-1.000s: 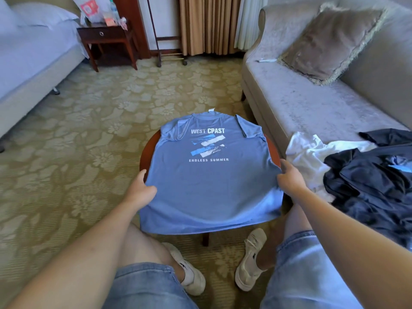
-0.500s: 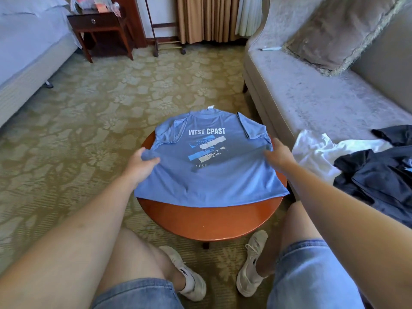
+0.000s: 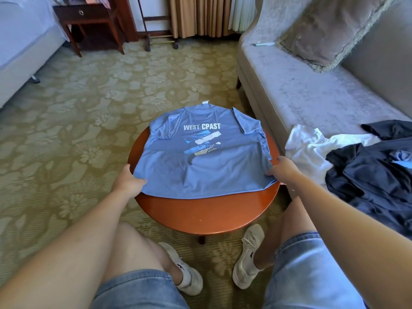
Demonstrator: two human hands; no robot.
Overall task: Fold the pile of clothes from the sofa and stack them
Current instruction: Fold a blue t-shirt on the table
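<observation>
I have the blue T-shirt (image 3: 200,157) lying print-up on the round wooden surface (image 3: 207,215) at centre frame, sleeves already tucked in. My left hand (image 3: 128,182) pinches its left side edge and my right hand (image 3: 282,169) grips the right edge, both closed on cloth. It is light, limp jersey; I judge it will sag and crease unless held at the side seams. Compared with a second ago, the hem no longer hangs over the near rim. The clothes pile (image 3: 356,166) waits on the sofa (image 3: 301,92) at right.
</observation>
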